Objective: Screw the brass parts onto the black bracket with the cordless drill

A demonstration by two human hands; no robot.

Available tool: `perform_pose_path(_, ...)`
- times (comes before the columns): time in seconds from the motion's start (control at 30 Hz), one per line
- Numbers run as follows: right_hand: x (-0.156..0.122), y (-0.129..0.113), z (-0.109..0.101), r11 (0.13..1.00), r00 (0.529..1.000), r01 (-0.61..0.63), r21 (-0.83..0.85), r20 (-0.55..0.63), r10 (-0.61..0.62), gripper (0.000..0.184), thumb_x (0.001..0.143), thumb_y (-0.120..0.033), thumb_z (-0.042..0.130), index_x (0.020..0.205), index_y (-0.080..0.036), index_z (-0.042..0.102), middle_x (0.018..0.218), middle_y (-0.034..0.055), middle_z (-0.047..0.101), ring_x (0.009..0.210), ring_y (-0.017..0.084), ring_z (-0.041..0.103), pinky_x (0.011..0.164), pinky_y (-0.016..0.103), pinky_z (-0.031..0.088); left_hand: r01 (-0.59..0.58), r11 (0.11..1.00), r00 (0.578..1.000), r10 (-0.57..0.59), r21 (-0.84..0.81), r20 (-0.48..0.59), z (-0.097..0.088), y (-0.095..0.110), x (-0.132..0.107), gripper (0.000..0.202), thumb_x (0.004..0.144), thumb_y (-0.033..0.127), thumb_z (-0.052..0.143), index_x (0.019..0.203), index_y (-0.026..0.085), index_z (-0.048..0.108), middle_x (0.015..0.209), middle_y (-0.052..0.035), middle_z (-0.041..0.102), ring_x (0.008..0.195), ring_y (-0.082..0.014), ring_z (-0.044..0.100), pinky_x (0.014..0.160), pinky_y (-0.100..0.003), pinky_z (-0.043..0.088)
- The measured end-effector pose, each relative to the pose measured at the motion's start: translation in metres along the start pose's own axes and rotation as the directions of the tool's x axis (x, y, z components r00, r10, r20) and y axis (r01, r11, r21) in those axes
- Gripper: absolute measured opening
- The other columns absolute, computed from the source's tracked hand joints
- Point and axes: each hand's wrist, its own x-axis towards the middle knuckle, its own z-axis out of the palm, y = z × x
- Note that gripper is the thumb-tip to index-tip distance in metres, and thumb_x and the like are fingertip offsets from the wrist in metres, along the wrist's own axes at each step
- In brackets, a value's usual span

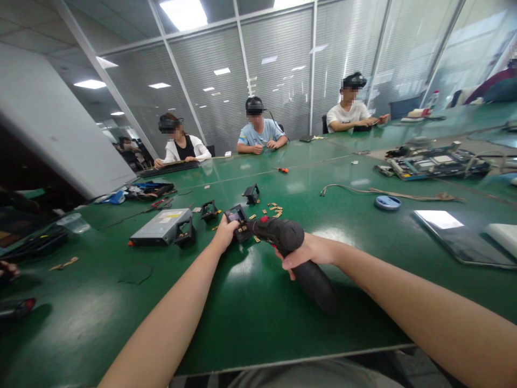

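Observation:
My right hand (305, 253) is wrapped round the grip of a black cordless screwdriver (278, 234) with red parts. The tool's nose points left, at a small black plastic housing (243, 231) with brass-coloured pieces on it. Its far side is pinched by my left hand (226, 231), thumb on top. Whether the bit touches the housing I cannot tell. Loose brass pieces (276, 207) lie scattered just beyond the tool. Similar black housings stand close by: one (252, 194) behind, another (209, 211) to the left, and a third (184, 233) against a metal disc drive.
The silver disc drive (159, 226) lies left of my hands on the green table (323, 345). To the right are a round blue lid (388, 202), a cable (351, 188), a dark flat tablet-like panel (460, 234) and circuit boards (440, 161). Several people sit across the table.

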Motion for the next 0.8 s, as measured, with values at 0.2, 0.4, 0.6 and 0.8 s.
perform_pose_path(0.2, -0.0014, 0.0002, -0.0012, 0.999, 0.999, -0.033, -0.017, -0.004, 0.033, 0.038, 0.063, -0.032, 0.085, 0.082, -0.016, 0.057, 0.069, -0.0023, 0.061, 0.054, 0.015, 0.063, 0.052, 0.028, 0.054, -0.029, 0.999, 1.000, 0.029, -0.040, 0.005, 0.0028, -0.0002, 0.0000, 0.039, 0.059, 0.025, 0.060, 0.097, 0.022, 0.052, 0.083, 0.0006, 0.061, 0.075, -0.0202, 0.060, 0.072, -0.035, 0.051)
perform_pose_path(0.4, -0.0027, 0.0005, -0.0019, 0.999, 1.000, -0.025, -0.034, -0.008, 0.025, 0.036, 0.063, -0.033, 0.085, 0.080, -0.016, 0.058, 0.068, -0.0015, 0.063, 0.057, 0.017, 0.065, 0.054, 0.028, 0.053, -0.040, 0.998, 0.999, 0.039, -0.046, -0.019, 0.0038, -0.0018, 0.0007, 0.039, 0.058, 0.024, 0.061, 0.095, 0.022, 0.053, 0.083, 0.0003, 0.061, 0.076, -0.0208, 0.060, 0.075, -0.037, 0.052)
perform_pose_path(0.6, -0.0026, 0.0032, -0.0029, 0.999, 1.000, -0.029, -0.022, -0.013, 0.029, 0.037, 0.062, -0.035, 0.085, 0.079, -0.016, 0.059, 0.067, -0.0013, 0.063, 0.059, 0.019, 0.067, 0.055, 0.029, 0.053, -0.043, 0.999, 0.999, 0.043, -0.027, -0.007, 0.0023, -0.0024, 0.0008, 0.039, 0.058, 0.024, 0.061, 0.096, 0.022, 0.053, 0.082, 0.0009, 0.060, 0.077, -0.0215, 0.060, 0.076, -0.037, 0.051)
perform_pose_path(0.8, -0.0023, 0.0046, -0.0030, 0.999, 0.999, -0.031, -0.012, -0.024, 0.031, 0.040, 0.061, -0.034, 0.086, 0.084, -0.015, 0.059, 0.070, -0.0012, 0.063, 0.059, 0.018, 0.067, 0.057, 0.030, 0.053, -0.053, 0.999, 0.999, 0.053, -0.005, -0.004, 0.0024, -0.0033, 0.0023, 0.036, 0.059, 0.024, 0.061, 0.094, 0.022, 0.053, 0.081, 0.0013, 0.059, 0.077, -0.0201, 0.057, 0.076, -0.035, 0.049)
